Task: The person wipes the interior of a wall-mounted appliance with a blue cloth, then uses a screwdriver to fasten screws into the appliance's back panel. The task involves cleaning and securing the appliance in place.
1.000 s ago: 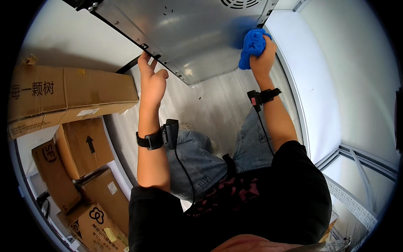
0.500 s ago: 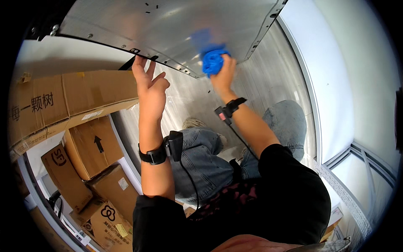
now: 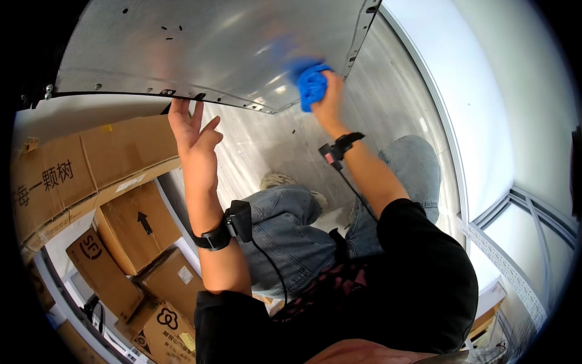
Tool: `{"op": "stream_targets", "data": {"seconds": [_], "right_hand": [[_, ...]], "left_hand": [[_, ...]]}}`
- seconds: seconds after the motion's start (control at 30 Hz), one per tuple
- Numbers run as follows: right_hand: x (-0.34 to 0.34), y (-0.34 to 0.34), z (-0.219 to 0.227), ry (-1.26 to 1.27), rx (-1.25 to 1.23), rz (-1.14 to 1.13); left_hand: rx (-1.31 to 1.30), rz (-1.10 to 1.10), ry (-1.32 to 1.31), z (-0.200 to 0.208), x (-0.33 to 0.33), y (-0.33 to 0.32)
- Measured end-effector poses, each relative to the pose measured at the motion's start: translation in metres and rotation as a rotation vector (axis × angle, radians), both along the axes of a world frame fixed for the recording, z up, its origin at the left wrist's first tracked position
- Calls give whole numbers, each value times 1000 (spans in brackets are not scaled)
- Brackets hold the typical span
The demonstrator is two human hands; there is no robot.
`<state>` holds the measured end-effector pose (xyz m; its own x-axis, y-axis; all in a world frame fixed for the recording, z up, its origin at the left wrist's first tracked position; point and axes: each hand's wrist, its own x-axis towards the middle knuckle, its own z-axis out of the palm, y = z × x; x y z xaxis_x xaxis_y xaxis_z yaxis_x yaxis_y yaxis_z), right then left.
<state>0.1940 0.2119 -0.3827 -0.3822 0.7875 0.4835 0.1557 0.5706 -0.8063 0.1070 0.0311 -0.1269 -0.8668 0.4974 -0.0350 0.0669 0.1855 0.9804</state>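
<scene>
Right hand [image 3: 330, 102] clamped round bunched blue cloth [image 3: 313, 86], pad pressed against metal panel [image 3: 200, 48], bunching probably for firmer hold; left hand [image 3: 197, 142] well apart, fingers extended, thumb free, fingertips at panel's lower edge, perhaps steadying it; cardboard boxes [image 3: 121, 212] stacked at left, bearing dark characters, arrow, logos, pale labels.

Boxes [image 3: 139, 227] L of legs [image 3: 282, 221], wall [image 3: 476, 91] R, metal pnl [image 3: 209, 51] in frt.
</scene>
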Motion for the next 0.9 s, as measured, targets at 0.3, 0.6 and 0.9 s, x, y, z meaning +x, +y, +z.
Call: {"op": "stream_targets", "data": {"seconds": [0.3, 0.6, 0.9], "right_hand": [[23, 63, -30, -130, 77, -150], [-37, -39, -96, -91, -250, -216], [-29, -87, 17, 99, -537, 105]], "left_hand": [[-7, -50, 40, -5, 0, -11], [-14, -66, 40, -4, 1, -10], [-83, -4, 100, -3, 3, -7]]}}
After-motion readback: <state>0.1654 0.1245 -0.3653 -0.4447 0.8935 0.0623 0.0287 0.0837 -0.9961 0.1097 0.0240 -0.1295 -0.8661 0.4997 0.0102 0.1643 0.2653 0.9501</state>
